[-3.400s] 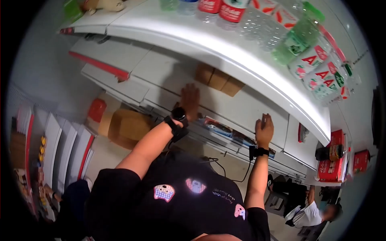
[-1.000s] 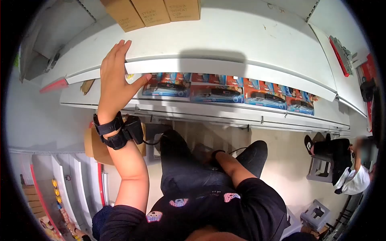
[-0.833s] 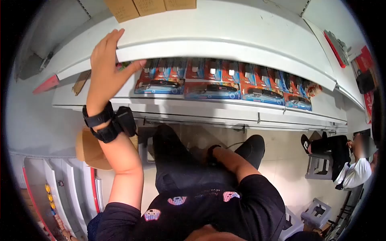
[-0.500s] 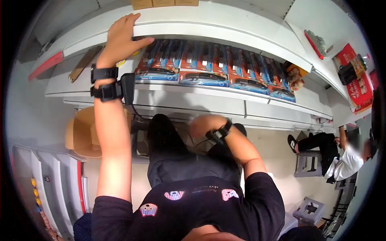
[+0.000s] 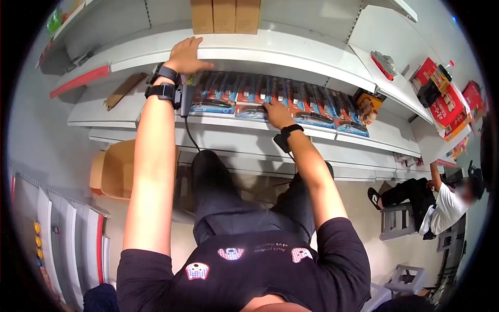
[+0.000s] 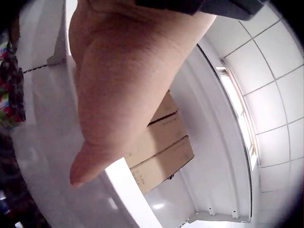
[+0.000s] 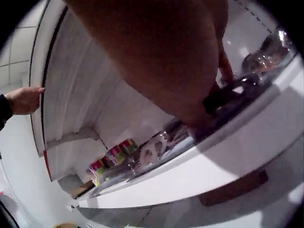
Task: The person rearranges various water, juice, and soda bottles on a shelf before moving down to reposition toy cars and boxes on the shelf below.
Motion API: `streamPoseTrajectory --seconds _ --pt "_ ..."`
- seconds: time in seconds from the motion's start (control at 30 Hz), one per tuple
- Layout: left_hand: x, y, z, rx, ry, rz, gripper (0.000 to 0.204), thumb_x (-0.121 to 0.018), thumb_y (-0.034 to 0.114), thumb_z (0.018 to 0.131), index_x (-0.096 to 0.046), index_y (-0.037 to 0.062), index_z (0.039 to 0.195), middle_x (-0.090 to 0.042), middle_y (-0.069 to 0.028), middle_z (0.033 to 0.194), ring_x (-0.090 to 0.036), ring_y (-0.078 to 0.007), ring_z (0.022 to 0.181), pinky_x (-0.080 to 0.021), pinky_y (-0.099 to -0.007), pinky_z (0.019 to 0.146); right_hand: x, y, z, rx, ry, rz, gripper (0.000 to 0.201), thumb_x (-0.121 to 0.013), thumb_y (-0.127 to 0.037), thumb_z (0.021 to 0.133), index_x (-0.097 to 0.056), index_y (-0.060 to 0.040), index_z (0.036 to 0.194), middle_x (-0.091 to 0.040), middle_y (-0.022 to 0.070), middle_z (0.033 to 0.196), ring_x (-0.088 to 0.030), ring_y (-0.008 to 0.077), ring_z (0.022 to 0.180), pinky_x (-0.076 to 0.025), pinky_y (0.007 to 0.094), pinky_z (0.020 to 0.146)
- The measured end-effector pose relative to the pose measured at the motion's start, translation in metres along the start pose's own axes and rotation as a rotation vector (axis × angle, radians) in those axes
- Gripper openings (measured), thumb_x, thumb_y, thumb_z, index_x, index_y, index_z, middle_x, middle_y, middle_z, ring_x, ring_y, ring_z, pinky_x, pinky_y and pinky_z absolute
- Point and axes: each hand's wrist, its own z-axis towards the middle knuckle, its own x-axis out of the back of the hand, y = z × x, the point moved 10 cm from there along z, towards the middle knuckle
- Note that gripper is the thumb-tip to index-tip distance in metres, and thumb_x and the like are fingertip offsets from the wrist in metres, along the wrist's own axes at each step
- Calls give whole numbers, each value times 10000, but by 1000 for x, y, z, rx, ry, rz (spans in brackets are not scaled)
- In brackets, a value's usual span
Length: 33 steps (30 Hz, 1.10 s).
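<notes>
My left hand [image 5: 186, 56] rests at the front edge of the upper white shelf [image 5: 291, 46], fingers on top and thumb stretched along the front lip. In the left wrist view this hand [image 6: 123, 85] hides part of the shelf edge. My right hand [image 5: 279, 114] is at the lower shelf and pinches a red-and-blue blister pack [image 5: 250, 111] with a black, long item inside. In the right wrist view, thumb and fingers lie on either side of the pack's black item [image 7: 232, 95]. Rows of like packs [image 5: 306, 99] stand behind it.
Brown cardboard boxes [image 5: 224, 16] stand on the upper shelf. A strip of cardboard [image 5: 125, 91] lies on the lower shelf at left, an orange box [image 5: 368, 106] at right. An open carton [image 5: 117, 169] is on the floor. A person [image 5: 449, 208] sits at right on a grey stool.
My right hand has come up from near my lap to the front row of packs. My left hand stays on the upper shelf's edge, while the head view has shifted, showing more shelving.
</notes>
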Motion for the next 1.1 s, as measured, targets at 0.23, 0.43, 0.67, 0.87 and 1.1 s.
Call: streamPoseTrajectory --seconds 0.23,0.43,0.67,0.87,1.1 --pt "1 4 -9 -25 144 -32 939 -793 511 702 -452 44 1442 -450 -225 1472 -406 -403 1364 -311 -467 1149 68 -26 -23 235 225 192 302 -726 -230 842 -655 -92 1101 -642 125 1003 -621 381 978 -503 477 808" --pt "8 8 -19 -52 233 -54 897 -794 467 722 -454 33 1429 -446 -251 1459 -402 -422 1349 -306 -480 1142 176 -36 -70 129 -134 519 284 -763 -281 816 -679 -14 866 -658 149 806 -637 302 727 -487 381 655" --pt "16 18 -28 -41 292 -93 828 -807 342 729 -465 24 1414 -461 -248 1439 -396 -407 1358 -282 -487 1153 379 5 -62 27 420 582 368 -790 -356 810 -741 5 866 -688 67 703 -638 126 609 -493 258 542" --pt "19 19 -31 -35 352 -110 805 -797 293 739 -452 24 1414 -458 -252 1443 -408 -415 1342 -298 -489 1136 358 70 96 -321 143 130 465 -677 -418 859 -739 43 854 -715 184 730 -721 279 664 -570 375 640" --pt "27 22 -37 -88 364 -133 788 -792 242 732 -455 25 1409 -467 -244 1429 -420 -426 1323 -320 -498 1117 265 85 216 -251 -9 54 595 -649 -523 881 -711 52 742 -713 178 686 -729 256 635 -581 366 734"
